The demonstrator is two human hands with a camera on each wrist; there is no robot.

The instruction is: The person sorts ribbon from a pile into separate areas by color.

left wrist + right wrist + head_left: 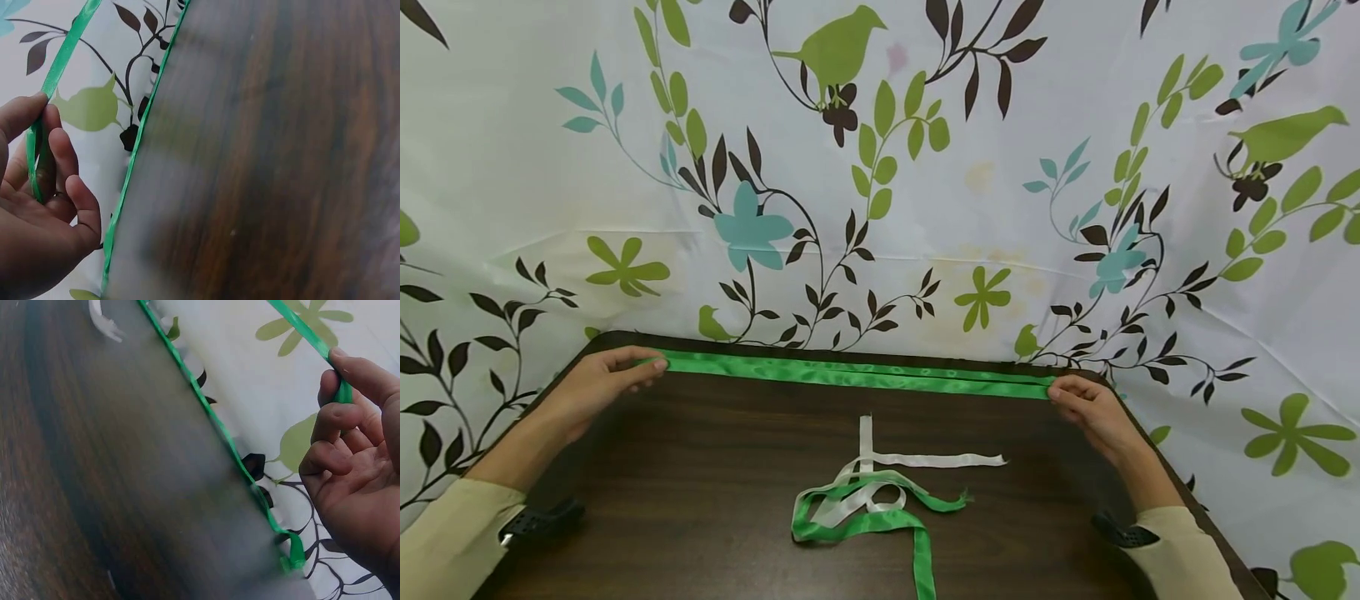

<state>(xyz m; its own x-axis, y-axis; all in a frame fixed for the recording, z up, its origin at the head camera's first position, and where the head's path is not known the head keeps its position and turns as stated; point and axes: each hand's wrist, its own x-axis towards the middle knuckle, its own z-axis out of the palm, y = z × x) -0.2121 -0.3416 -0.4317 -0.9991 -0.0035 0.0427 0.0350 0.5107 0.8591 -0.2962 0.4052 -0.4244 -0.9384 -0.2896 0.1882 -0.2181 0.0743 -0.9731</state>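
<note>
A green satin ribbon (pixel 925 385) is stretched straight between my two hands near the table's far edge. My left hand (pixel 591 387) pinches its left end between thumb and forefinger, and in the left wrist view a short tail of ribbon (pixel 31 165) hangs down by the palm. At the other end, my right hand (pixel 1093 412) pinches the ribbon with thumb and forefinger, the other fingers curled loosely in the right wrist view. A second green ribbon (pixel 194 382) runs along the table's far edge, its end folded over at the corner.
On the dark wood table (pixel 700 492), in front of the stretched ribbon, lies a loose tangle of white ribbon (pixel 936 460) and green ribbon (pixel 887 522). A white cloth (pixel 1000 167) printed with birds, leaves and flowers hangs behind the table and around its sides.
</note>
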